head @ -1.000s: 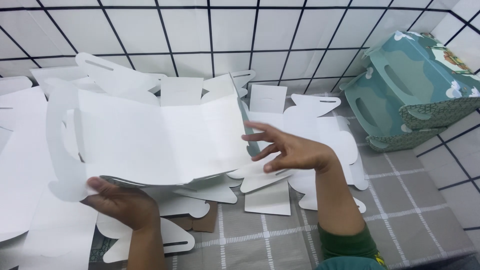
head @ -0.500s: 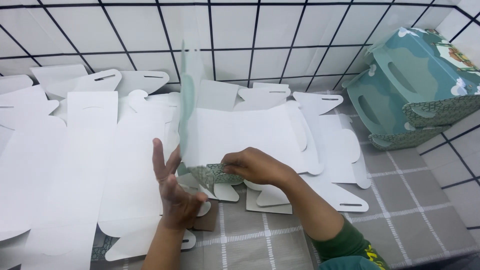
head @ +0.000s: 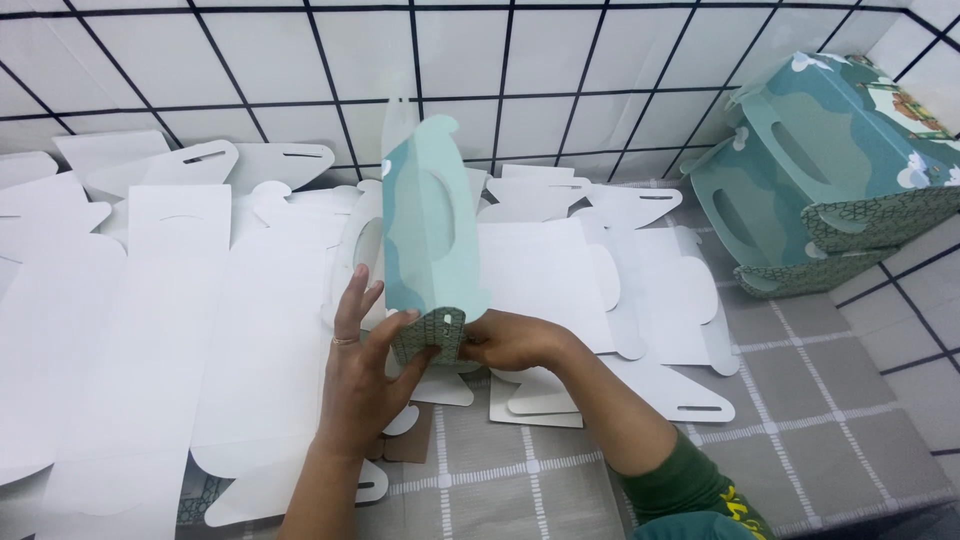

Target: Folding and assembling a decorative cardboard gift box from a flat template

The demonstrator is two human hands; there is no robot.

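A teal cardboard box blank (head: 430, 240) with a handle slot stands upright, partly folded, its patterned green bottom edge low at the centre. My left hand (head: 362, 385) presses flat against its lower left side, thumb on the patterned flap. My right hand (head: 515, 342) grips the bottom edge from the right, fingers curled on the fold. White unfolded blanks (head: 160, 330) lie underneath and all around.
Several flat white box blanks (head: 640, 290) cover the grey checked cloth (head: 820, 420). Folded teal carrier boxes (head: 830, 170) are stacked at the right against the white tiled wall (head: 250, 70).
The blank lay open and white side up; now it is folded upright with its teal side showing. Both hands have come together at its lower edge.
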